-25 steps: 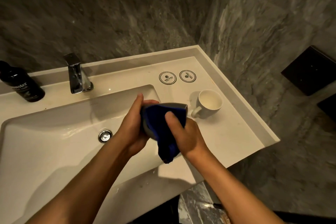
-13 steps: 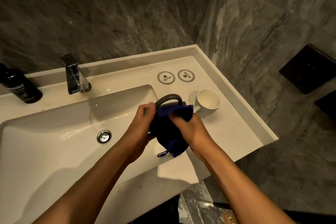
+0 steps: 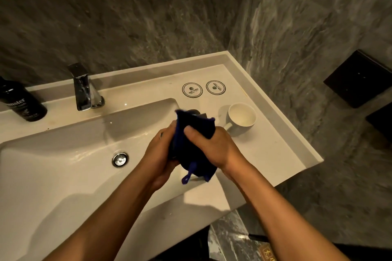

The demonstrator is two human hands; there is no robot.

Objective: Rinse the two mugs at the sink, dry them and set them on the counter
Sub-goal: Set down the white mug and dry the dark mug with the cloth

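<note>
At the centre of the frame, over the right edge of the sink point(image 3: 63, 176), I've got the dark mug point(image 3: 196, 112) bundled in a blue cloth point(image 3: 195, 146), and both hands are on it. My left hand point(image 3: 161, 154) is curled round the bundle from the left, closed on it; my right hand point(image 3: 214, 146) wraps it from the right, thumb pressed into the cloth, closed on it too. Only a sliver of dark rim pokes out at the top of the cloth, so I can't say where the handle sits.

To the right of my hands, the white mug point(image 3: 241, 117) stands upright on the table point(image 3: 265, 154), mouth up, handle pointing toward my hands. It looks finished, though whether it's fully dry I can't tell.

Here's my read on handling: a ceramic mug, stiff, with some weight, and likely slick while damp, and it would chip on this hard table. The cloth is soft and gives me friction, so I'd keep my grip around the body, not just the rim. Setting it down calls for a slow, level landing next to the white one, clear of its handle.

In the upper left of the frame sit the tap point(image 3: 84, 89) and a black bottle point(image 3: 23, 101); two round printed coasters point(image 3: 203, 89) lie behind the white mug.
</note>
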